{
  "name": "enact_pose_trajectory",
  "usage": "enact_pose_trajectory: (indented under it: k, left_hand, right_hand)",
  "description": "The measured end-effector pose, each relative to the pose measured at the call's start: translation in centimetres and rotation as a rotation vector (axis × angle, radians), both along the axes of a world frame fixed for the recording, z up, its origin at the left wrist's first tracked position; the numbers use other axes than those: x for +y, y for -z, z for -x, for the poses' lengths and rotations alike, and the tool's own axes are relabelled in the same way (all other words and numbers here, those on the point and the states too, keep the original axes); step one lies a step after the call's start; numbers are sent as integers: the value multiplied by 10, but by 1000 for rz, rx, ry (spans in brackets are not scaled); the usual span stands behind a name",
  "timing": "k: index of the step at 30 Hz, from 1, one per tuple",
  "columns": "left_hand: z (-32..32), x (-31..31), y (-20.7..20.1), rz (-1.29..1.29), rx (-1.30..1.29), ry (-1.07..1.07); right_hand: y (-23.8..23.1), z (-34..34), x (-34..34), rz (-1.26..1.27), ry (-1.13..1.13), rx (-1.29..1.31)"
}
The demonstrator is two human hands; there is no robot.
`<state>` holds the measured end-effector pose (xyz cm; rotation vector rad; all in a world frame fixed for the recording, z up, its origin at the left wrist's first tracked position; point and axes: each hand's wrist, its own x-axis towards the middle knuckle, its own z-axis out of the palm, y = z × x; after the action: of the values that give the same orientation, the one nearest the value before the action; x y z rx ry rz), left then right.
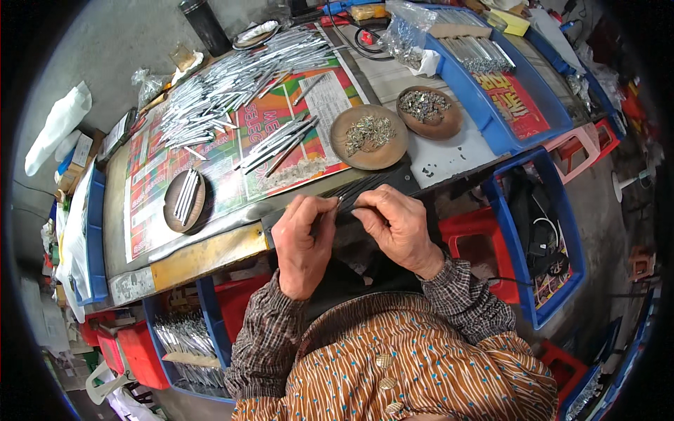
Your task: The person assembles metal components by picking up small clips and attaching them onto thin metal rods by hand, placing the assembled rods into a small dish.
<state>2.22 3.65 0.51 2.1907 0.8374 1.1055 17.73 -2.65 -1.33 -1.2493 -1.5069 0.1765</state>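
Just past the table's front edge, my left hand [305,242] is closed in a pinch on a small metal piece [340,201], of which only a bright tip shows. Close beside it, my right hand [397,228] has its fingers curled, thumb against forefinger; whatever lies between them is too small to see. A wooden bowl [369,162] of tiny brass-coloured parts sits just beyond my hands. To its right, another wooden bowl [448,128] holds small dark grey metal parts. Several slim silver rods [281,144] lie in a loose bunch left of the bowls.
A large pile of silver rods [239,84] spreads over the printed sheet. An oval wooden dish [173,215] with several rods stands at left. Blue trays [449,63] line the right side; a blue crate [504,224] and red stool [463,226] stand below the table edge.
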Motion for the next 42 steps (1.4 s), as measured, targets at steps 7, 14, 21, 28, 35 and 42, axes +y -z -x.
enact_pose_trajectory:
  k: [7,14,21,28,35,42]
  left_hand:
    - [12,-21,2,277,-180,33]
    - [16,-29,6,422,-278,90]
    - [22,-21,-3,77,-108,1]
    - [71,29,-8,-265,161,-338]
    - [131,99,1,-423,280,-544]
    - [155,136,2,-346,363,-604]
  right_hand:
    - [1,13,2,-43,-37,-52]
    - [4,22,2,-67,-36,-19]
    - [0,24,6,-68,-74,-20]
    - [-6,9,3,-22,-38,-51]
    - [-6,7,6,-13,-32,-37]
    - [-8,6,7,-29,-17,-69]
